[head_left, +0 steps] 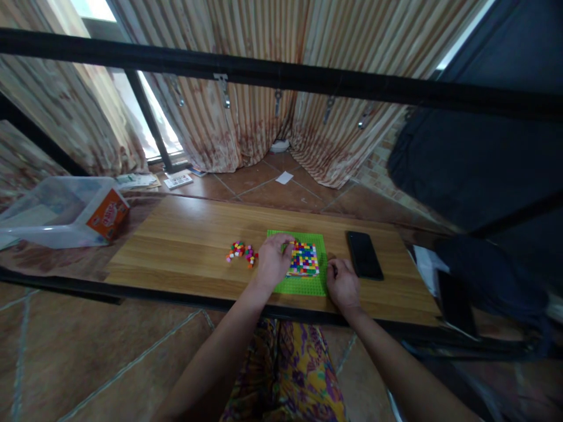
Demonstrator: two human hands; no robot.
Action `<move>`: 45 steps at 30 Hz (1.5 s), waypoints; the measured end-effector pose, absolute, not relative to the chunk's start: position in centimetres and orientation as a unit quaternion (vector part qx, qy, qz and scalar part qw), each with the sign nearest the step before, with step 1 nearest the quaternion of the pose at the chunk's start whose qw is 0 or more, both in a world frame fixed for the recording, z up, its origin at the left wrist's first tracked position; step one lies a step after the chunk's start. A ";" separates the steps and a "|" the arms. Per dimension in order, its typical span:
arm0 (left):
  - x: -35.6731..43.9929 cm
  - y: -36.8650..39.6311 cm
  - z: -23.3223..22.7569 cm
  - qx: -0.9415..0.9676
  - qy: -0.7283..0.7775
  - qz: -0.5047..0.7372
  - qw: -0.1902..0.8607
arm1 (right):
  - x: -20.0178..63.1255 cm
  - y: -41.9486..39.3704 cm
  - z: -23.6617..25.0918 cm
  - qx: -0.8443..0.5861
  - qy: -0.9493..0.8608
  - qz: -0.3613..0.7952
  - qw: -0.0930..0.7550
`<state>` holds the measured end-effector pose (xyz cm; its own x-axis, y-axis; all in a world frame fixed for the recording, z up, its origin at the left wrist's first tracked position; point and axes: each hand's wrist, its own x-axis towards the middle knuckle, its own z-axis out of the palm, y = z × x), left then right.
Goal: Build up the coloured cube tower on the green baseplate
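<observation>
A bright green studded baseplate (301,286) lies on the wooden board, and on it stands a low block of small multicoloured bricks (304,258). My left hand (273,258) covers the plate's left side, its thumb and fingers bent together at the block's far left corner. Whatever those fingertips hold is hidden or too small to name. At the plate's right edge rests my right hand (344,283), fingers curled in; I cannot make out anything in them. A loose pile of small coloured bricks (238,249) lies left of my left hand.
A black phone (365,255) lies right of my right hand on the wooden board (176,246). A clear plastic bin (70,220) with an orange label stands past the board's left end. A dark metal bar (281,73) with hanging clips crosses ahead, before striped curtains (259,35).
</observation>
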<state>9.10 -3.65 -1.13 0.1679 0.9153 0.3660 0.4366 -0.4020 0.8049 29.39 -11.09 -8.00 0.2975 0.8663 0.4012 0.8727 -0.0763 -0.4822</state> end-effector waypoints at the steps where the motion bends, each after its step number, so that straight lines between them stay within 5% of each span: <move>1: 9.3 -3.6 -1.0 0.724 0.479 0.423 0.261 | 29.4 -11.1 -8.0 -0.733 -0.593 -0.004 0.332; 34: 10.7 -1.4 0.9 0.877 0.426 0.202 0.096 | 29.2 -11.1 -8.0 -0.732 -0.596 -0.005 0.330; 45: 10.5 -1.1 -0.9 0.809 0.439 0.297 0.255 | 29.4 -11.1 -8.2 -0.729 -0.601 -0.009 0.327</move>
